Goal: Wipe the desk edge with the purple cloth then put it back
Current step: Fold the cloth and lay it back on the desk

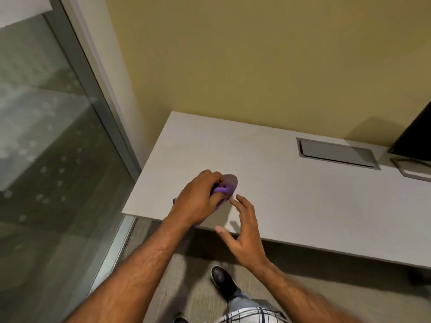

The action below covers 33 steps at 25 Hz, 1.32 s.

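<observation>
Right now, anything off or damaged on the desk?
Nothing stands out. Left hand grips the bunched purple cloth on the desk; right hand open beside it. No spills or damage visible.

Purple cloth [227, 186] largely covered by the left hand [198, 199] — outline motion-blurred. Monitor [415, 138] cut off at right edge — screen unseen.

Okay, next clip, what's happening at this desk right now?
A person stands at the near left corner of a pale desk. The left hand is closed around a bunched purple cloth resting on the desktop, just in from the front edge. The right hand is open, fingers spread, hovering beside the cloth over the desk edge and holding nothing. Further right sit a closed cable hatch and the corner of a dark monitor.
</observation>
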Tool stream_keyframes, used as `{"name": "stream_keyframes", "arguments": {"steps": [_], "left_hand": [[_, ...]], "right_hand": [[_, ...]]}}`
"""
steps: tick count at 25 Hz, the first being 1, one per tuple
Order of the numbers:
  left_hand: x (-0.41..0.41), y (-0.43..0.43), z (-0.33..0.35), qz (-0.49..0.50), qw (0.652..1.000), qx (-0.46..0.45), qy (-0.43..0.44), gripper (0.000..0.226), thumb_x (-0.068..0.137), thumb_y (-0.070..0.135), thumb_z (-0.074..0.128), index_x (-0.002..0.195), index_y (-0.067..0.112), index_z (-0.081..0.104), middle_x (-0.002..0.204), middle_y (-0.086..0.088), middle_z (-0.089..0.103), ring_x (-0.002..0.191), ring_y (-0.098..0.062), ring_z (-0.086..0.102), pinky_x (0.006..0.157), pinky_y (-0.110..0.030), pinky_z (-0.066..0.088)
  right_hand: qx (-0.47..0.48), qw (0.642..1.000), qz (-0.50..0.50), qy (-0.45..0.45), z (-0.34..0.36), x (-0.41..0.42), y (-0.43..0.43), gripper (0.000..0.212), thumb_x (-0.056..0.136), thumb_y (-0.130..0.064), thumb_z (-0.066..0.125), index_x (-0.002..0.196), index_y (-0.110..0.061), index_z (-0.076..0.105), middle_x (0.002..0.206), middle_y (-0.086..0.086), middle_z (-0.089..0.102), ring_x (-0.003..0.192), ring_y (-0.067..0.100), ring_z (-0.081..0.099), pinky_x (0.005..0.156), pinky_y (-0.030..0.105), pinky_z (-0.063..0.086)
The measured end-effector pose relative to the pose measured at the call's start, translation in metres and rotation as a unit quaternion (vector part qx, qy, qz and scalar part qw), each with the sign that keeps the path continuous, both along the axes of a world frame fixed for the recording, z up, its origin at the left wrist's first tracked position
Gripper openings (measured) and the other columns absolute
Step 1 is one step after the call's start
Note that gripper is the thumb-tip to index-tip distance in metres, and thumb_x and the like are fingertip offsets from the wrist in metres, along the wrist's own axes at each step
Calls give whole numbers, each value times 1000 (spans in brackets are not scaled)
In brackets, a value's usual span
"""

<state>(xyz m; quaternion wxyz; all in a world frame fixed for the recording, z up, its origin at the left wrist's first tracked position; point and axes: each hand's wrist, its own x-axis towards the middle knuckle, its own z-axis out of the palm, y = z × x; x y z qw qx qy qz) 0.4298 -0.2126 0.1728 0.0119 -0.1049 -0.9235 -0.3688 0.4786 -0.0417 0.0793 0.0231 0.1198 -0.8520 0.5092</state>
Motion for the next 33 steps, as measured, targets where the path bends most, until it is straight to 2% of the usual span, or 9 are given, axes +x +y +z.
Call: {"name": "stream_keyframes", "arguments": {"steps": [2, 4, 7, 10, 12, 17, 23, 29, 33], "left_hand": [[-16, -6, 15, -24, 998, -25, 44, 14, 90, 40, 53, 102, 33, 56, 101, 9, 57, 86, -7, 53, 74, -26, 48], [-31, -13, 33, -43, 995, -17, 84, 13, 89, 43, 53, 100, 35, 56, 100, 13, 55, 86, -4, 52, 72, -21, 46], [-52, -16, 58, -77, 992, 18, 95, 14, 88, 46, 56, 99, 36, 57, 97, 17, 57, 92, 0, 55, 74, -21, 47], [-63, -8, 71, -90, 992, 45, 79, 19, 87, 51, 56, 99, 36, 57, 95, 23, 63, 89, 0, 59, 70, -23, 49], [-67, -2, 71, -63, 993, 56, 84, 20, 88, 54, 54, 98, 36, 56, 94, 27, 63, 85, 1, 60, 65, -20, 47], [-75, 15, 54, 30, 984, 167, 57, 22, 89, 54, 52, 92, 32, 57, 81, 17, 65, 70, 1, 56, 58, -8, 39], [-105, 58, 33, 53, 968, 243, 14, 28, 91, 50, 52, 89, 23, 58, 78, -5, 61, 64, -10, 48, 61, -24, 41], [-162, 93, 1, 41, 974, 220, -35, 26, 89, 55, 51, 88, 30, 56, 74, 1, 60, 60, -9, 48, 58, -29, 42], [-220, 123, -28, 51, 970, 221, -91, 27, 91, 56, 48, 87, 29, 54, 87, -13, 65, 70, -20, 56, 69, -47, 53]], "right_hand": [[-23, 997, -73, -15, 8, -18, 20, 74, 80, -50, 74, 141, -43, 33, 150, -16, 31, 137, 8, 37, 104, 42, 50], [18, 992, -128, -15, 18, -41, 40, 79, 78, -43, 79, 142, -34, 34, 149, -9, 36, 134, 7, 39, 108, 43, 46], [43, 991, -121, -19, 38, -69, 63, 89, 72, -45, 83, 144, -26, 36, 151, -4, 39, 134, 10, 40, 109, 31, 40], [-5, 996, -84, -41, 58, -82, 73, 54, 76, -34, 83, 123, -25, 58, 121, -5, 64, 110, 8, 61, 92, 27, 55], [-37, 993, -105, -29, 69, -86, 81, 32, 79, -27, 81, 107, -21, 66, 98, -8, 69, 90, 6, 65, 79, 27, 58], [-136, 975, -177, -9, 102, -103, 115, 22, 80, -18, 80, 95, -9, 68, 83, 0, 68, 76, 11, 63, 66, 21, 55], [-202, 954, -221, -19, 114, -135, 142, 24, 85, -21, 76, 104, -9, 68, 90, 1, 71, 79, 7, 66, 66, 19, 53], [-138, 957, -254, -26, 86, -193, 178, 22, 93, -31, 65, 102, -11, 67, 95, 9, 72, 86, 19, 67, 81, 38, 55], [-121, 955, -266, -51, 56, -251, 201, 26, 97, -33, 59, 105, -8, 64, 98, 13, 70, 93, 28, 66, 84, 44, 55]]}}
